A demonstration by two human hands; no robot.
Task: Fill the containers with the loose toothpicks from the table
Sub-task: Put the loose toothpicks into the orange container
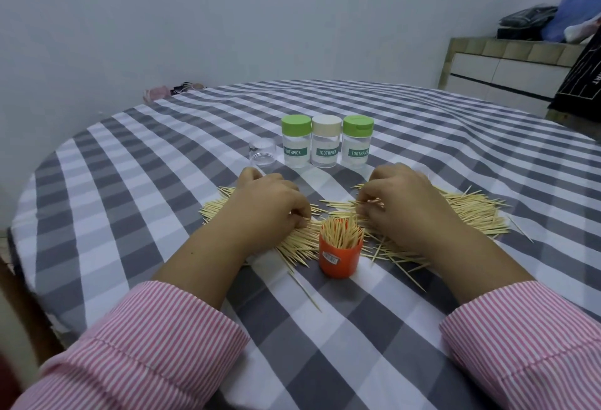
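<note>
Fingers of right hand (403,204) pinching toothpicks, left hand (270,204) curled into loose toothpicks (471,214), one orange cup (340,256) packed upright, three lidded jars (327,146), one clear lidless jar (262,152)

A small orange plastic cup (340,256) stands upright, packed with pale wooden toothpicks standing on end. A wide drift of loose pale wooden toothpicks (474,214) lies flat just behind that cup and spreads out to both sides of it, with a few strays nearer than it. Well behind the cup, three clear plastic jars labelled TOOTHPICK stand upright in a tight row, lids on: green-lidded (296,143), cream-lidded (326,143), green-lidded (357,143); a short clear lidless jar (262,152) stands just left of them.
</note>
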